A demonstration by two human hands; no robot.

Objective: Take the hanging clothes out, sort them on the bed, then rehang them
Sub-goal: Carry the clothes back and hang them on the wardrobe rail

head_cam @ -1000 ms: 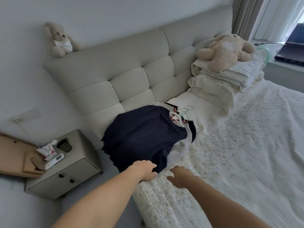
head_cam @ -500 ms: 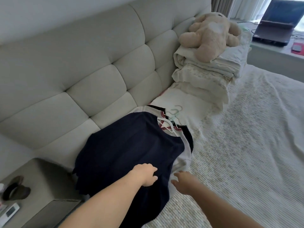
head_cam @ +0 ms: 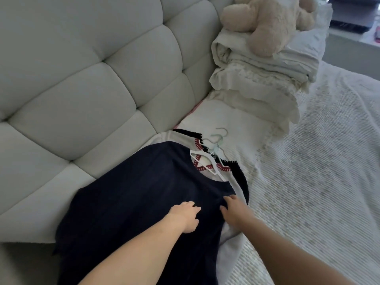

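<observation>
the tufted headboard (head_cam: 86, 83) fills the picture from nine o'clock round to twelve, pale grey and padded in squares. against its foot, spreading from the centre down toward seven o'clock, lies the navy garment (head_cam: 133, 202), flat on the bed (head_cam: 329, 182) with its lower part running off the bottom edge. it is the top layer of a small pile: a white garment (head_cam: 230, 249) shows under its edge at five o'clock, and a piece with red stitched trim and a black border (head_cam: 224, 168) shows at its neckline, just above the centre.

the left hand (head_cam: 185, 215) rests on the navy cloth a little below centre, knuckles up, fingers curled down onto the fabric; whether they have pinched any of it i cannot tell. just beside it at its three o'clock, the right hand (head_cam: 236, 212) reaches onto the navy garment's near edge, fingers and thumb bent around a fold of the dark cloth, gripping it lightly.

at the neckline a white hanger (head_cam: 209, 165) pokes out, and the pale green hooks (head_cam: 219, 136) of other hangers lie on a white pillow beyond it at one o'clock. farther toward one o'clock stands a stack of folded bedding (head_cam: 257, 83), with a cream teddy bear (head_cam: 267, 19) slumped on top. the bed's textured white cover runs out to three and four o'clock.
</observation>
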